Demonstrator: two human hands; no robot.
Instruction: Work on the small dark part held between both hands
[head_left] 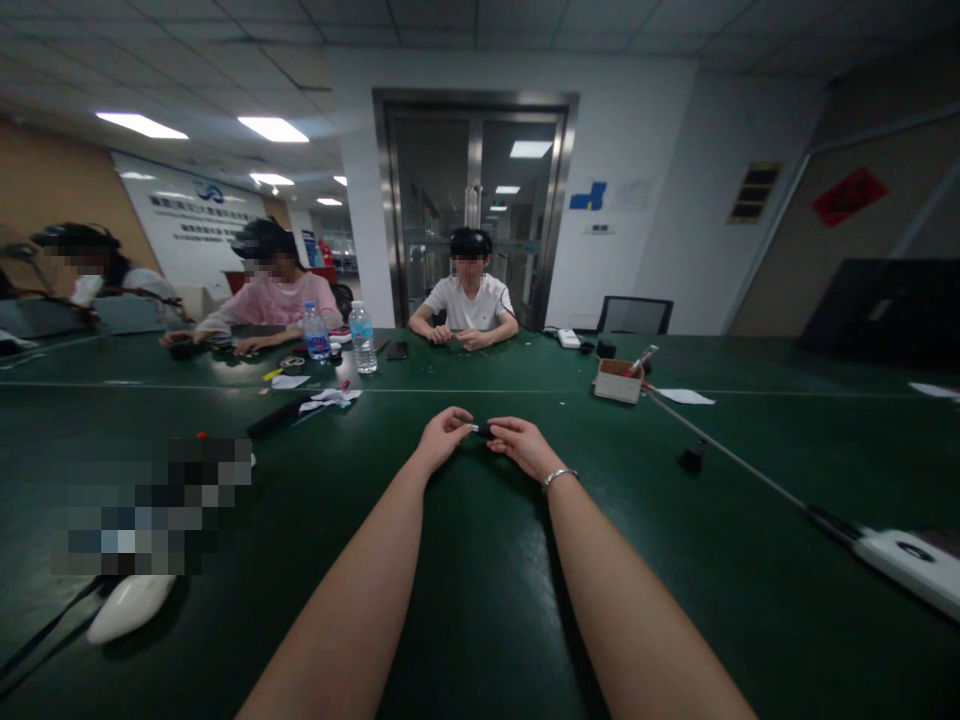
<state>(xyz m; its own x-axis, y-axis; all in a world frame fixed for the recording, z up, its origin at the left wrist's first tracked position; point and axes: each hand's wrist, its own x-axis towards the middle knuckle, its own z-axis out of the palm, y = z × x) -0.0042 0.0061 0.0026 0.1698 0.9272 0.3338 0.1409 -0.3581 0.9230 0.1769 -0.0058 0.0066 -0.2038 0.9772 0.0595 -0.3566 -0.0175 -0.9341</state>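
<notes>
Over the green table [480, 560], both arms are stretched forward and the hands meet near its middle. Between them is a small dark object with a shiny silver end [481, 431], too small to name its kind. My right hand [523, 443] is closed in a pinch around the dark part, and a silver bracelet [559, 478] circles that wrist. My left hand [444, 438] is closed too, its thumb and fingertips pinching at the silver end. Fingers partly cover the object.
At front left lies a white rounded object [133, 607] beside a blurred-out patch. Water bottles [363, 340] and crumpled paper [330, 400] are farther back. Rightward are a small box [619, 381], a black item [693, 456] and a cabled white power strip [911, 560]. Several people wearing headsets sit around.
</notes>
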